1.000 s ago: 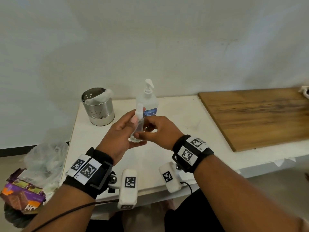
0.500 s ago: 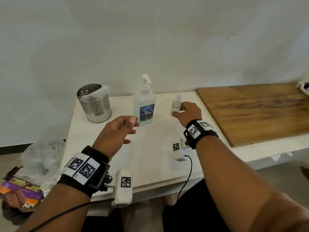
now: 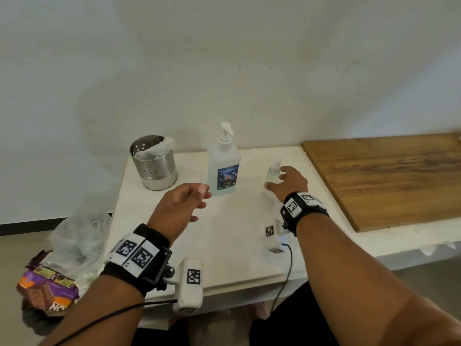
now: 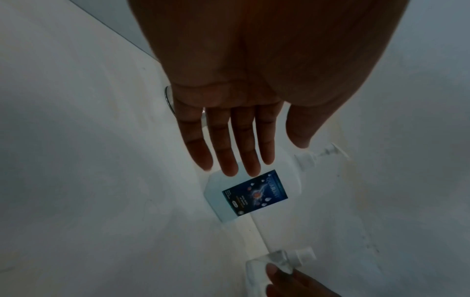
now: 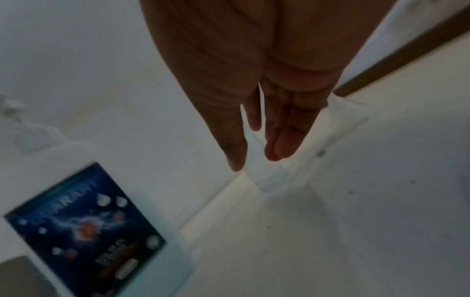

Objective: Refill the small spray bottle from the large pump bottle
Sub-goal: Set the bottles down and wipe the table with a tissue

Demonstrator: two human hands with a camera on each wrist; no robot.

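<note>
The right hand (image 3: 287, 183) is spread around the small spray bottle (image 3: 273, 172), which stands upright on the white counter (image 3: 237, 233). Its fingers are straight and loose; in the right wrist view they lie on either side of the bottle, and I cannot tell whether they touch it, but nothing is curled round it. The left hand (image 3: 182, 203) hangs in the air in front of the large pump bottle (image 3: 224, 166), fingers extended and relaxed, holding nothing; in the left wrist view its fingertips (image 4: 229, 166) point at the bottle's shoulder with no contact visible.

The pump bottle stands upright near the back of the counter, blue label facing the person, pump head on. The spray bottle is to its right, apart from it, between it and the wooden board (image 3: 386, 176).

As to progress, I judge the task either not begun or already finished: the spray bottle wears its white top and both bottles stand closed. Its liquid level is too faint to read. If the refill is still ahead, the spray top has to come off, the pump be worked over the open neck, and the top go back on.

Count: 2 hands, 1 pump bottle, 1 spray bottle, 1 perforated metal cup (image 3: 154, 168) with a white cloth in it, 1 wooden board, and 1 plastic bag (image 3: 79, 236) with snack packets on the floor at left.
</note>
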